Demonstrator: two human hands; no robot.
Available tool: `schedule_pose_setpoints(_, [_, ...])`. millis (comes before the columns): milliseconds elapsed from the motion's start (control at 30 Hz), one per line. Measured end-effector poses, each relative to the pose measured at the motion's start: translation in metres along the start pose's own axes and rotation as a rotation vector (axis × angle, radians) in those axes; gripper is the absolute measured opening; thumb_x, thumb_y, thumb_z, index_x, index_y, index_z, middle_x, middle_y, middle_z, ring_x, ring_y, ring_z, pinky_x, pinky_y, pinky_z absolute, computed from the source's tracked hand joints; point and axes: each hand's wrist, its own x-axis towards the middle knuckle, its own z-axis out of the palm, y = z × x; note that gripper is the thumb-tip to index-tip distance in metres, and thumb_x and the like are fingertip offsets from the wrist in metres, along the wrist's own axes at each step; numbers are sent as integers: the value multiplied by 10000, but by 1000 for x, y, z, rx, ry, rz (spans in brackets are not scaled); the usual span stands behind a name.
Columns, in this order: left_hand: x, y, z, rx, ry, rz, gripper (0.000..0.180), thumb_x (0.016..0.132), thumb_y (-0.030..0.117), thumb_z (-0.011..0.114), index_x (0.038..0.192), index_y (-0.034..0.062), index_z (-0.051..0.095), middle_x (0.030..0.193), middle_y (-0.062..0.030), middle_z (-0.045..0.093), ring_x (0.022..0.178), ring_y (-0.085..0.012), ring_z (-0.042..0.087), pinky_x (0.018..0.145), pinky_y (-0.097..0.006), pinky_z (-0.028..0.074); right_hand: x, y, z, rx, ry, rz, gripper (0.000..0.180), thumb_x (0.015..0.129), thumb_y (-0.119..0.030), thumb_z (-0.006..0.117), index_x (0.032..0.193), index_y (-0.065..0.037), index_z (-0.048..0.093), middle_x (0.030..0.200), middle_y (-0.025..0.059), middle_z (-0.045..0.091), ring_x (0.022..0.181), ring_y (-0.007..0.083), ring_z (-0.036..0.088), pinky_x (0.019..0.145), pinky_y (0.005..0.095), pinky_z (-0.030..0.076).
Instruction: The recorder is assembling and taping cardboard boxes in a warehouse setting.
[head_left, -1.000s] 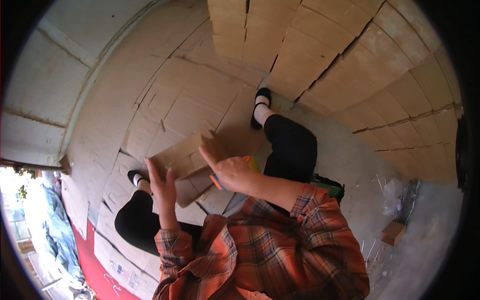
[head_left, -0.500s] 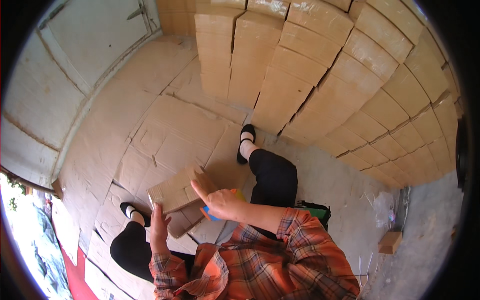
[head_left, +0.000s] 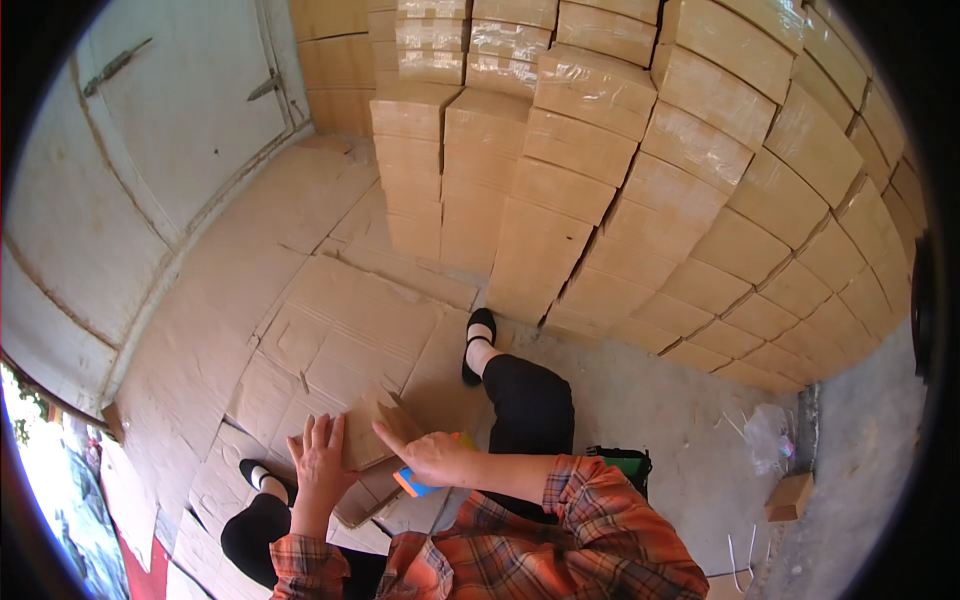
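A small cardboard box (head_left: 367,432) stands between my legs, with a flap raised at its far right side and an opening facing me. My left hand (head_left: 320,466) lies against the box's left side, fingers spread and stretched out. In my right hand (head_left: 437,460) is a blue and orange tool (head_left: 414,483) that looks like a tape dispenser; my palm covers most of it. A bit of yellow shows beyond that hand. The right index finger points out along the raised flap.
Tall stacks of taped cardboard boxes (head_left: 570,150) rise ahead and to the right. Flattened cardboard (head_left: 350,300) covers the floor. A pale metal door (head_left: 190,110) is at the left. A green and black item (head_left: 627,463), a clear plastic bag (head_left: 765,440) and a small box (head_left: 789,497) lie on the right.
My left hand has shifted from the box's near left corner to its left side, its fingers now spread. My right hand still holds the tool. The view has tilted upward.
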Motion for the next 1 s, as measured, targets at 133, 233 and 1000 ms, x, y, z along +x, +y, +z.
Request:
schedule_pose_setpoints(133, [5, 3, -3, 84, -4, 12, 1034, 495, 198, 837, 1403, 140, 343, 1348, -116, 388, 1286, -321, 348, 1001, -624, 267, 2, 5, -17, 59, -118, -14, 939, 779, -185, 601, 1472, -49, -17, 769, 182, 659, 676, 319, 658, 620, 415, 524])
schedule_pose_setpoints(233, [11, -3, -25, 1, -89, -56, 1015, 508, 187, 818, 1403, 146, 342, 1318, -121, 411, 1228, -321, 401, 983, -581, 306, 2, 16, -30, 124, -118, -61, 999, 747, -239, 660, 1478, -77, -3, 815, 189, 660, 734, 335, 657, 656, 430, 520])
schedule_pose_setpoints(1000, [399, 128, -227, 59, 999, 381, 1006, 580, 109, 814, 1424, 249, 284, 1364, -18, 364, 1297, -294, 330, 977, -512, 377, 20, 99, -68, 324, -9, 76, 812, 787, -376, 652, 1433, -117, 233, 849, 154, 667, 723, 344, 648, 615, 458, 490])
